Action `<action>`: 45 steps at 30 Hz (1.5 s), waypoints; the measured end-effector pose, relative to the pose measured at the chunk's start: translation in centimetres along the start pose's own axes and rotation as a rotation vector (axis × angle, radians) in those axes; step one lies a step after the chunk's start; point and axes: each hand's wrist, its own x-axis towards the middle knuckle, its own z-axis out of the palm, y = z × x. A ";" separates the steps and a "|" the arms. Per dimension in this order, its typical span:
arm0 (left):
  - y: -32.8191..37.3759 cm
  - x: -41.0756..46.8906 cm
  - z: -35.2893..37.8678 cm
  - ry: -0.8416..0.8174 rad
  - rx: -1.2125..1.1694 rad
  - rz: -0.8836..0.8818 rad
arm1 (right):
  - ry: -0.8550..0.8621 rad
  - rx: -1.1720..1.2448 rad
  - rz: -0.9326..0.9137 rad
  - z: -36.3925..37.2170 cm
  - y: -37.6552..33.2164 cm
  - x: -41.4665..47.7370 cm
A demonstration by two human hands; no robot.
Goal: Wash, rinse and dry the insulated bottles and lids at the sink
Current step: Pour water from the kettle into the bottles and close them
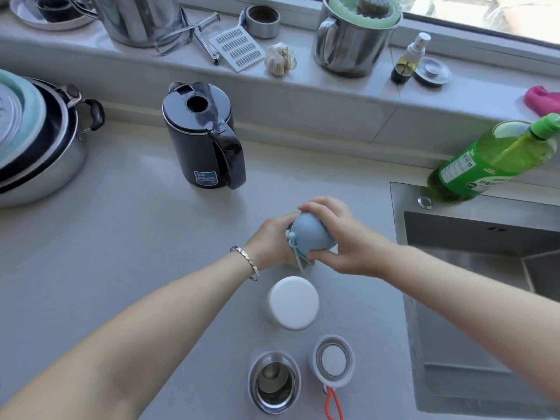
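Note:
On the grey counter, my right hand (342, 237) grips the light blue lid (312, 234) of an insulated bottle from above. My left hand (272, 241) holds the bottle's body, which is almost wholly hidden under the lid and my fingers. A blue loop strap hangs from the lid. Closer to me stands a white-capped bottle (293, 302). Nearest me are an open steel bottle (274, 380) and, beside it, an upturned white lid (332, 360) with an orange strap.
The steel sink (472, 313) lies to the right, a green detergent bottle (497, 159) at its back corner. A black kettle (203, 134) stands behind my hands. Stacked pots (36, 140) sit at far left. The window ledge holds steel pots, garlic and a spray bottle.

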 end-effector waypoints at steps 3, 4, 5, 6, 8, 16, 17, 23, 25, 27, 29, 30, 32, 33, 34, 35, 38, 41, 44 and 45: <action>0.1 -0.1 0.2 0.037 -0.029 0.027 | 0.381 -0.028 0.116 3.6 -1.1 -0.2; -0.2 -0.1 0.2 0.044 -0.022 0.025 | 0.484 -0.049 0.163 4.5 -1.6 -0.1; -0.1 -0.1 0.2 0.047 -0.012 0.010 | 0.554 -0.061 0.209 5.1 -2.2 0.2; -0.2 -0.1 0.2 0.036 0.017 -0.008 | 0.563 -0.044 0.247 5.2 -2.7 0.5; -0.6 -0.5 0.0 -0.078 0.025 -0.044 | 0.437 0.063 0.288 4.0 -2.9 0.3; -2.9 -10.6 -1.9 0.217 0.069 -0.213 | -0.140 0.147 0.366 4.2 0.1 -11.9; -3.0 -12.8 -1.6 0.228 0.118 -0.222 | -0.235 0.118 0.374 5.2 0.2 -13.2; -3.3 -22.4 4.5 -0.041 0.183 -0.239 | -0.208 0.204 0.392 10.6 0.5 -15.1; -3.7 -23.0 6.8 0.056 0.145 -0.219 | -0.097 0.236 0.394 11.3 0.1 -15.3; -3.7 -22.6 8.3 0.199 0.080 -0.214 | -0.030 0.259 0.397 11.8 -0.3 -15.5; -3.5 -22.0 9.1 0.326 -0.015 -0.236 | -0.022 0.264 0.400 11.9 -0.7 -15.8; -3.4 -21.7 9.3 0.378 -0.058 -0.244 | -0.027 0.243 0.385 11.8 -0.8 -15.9; -2.9 -21.4 9.6 0.458 -0.108 -0.235 | -0.064 0.160 0.330 11.0 -1.2 -16.0; -2.7 -21.4 9.6 0.483 -0.118 -0.230 | -0.093 0.105 0.302 10.3 -1.5 -16.1; -2.5 -21.3 9.7 0.495 -0.125 -0.225 | -0.124 0.044 0.269 9.5 -2.0 -16.1; -2.3 -21.2 9.7 0.499 -0.129 -0.220 | -0.149 -0.016 0.231 8.7 -2.5 -16.1; -1.8 -20.9 9.9 0.479 -0.153 -0.216 | -0.142 -0.100 0.119 6.5 -5.0 -15.7; -0.9 -20.4 10.3 0.428 -0.177 -0.215 | -0.109 -0.113 0.047 5.7 -7.3 -14.6; -0.8 -19.8 10.7 0.384 -0.172 -0.210 | -0.155 -0.175 0.028 5.8 -8.2 -13.3; -0.8 -19.6 10.8 0.373 -0.170 -0.206 | -0.178 -0.188 0.021 5.8 -8.3 -13.0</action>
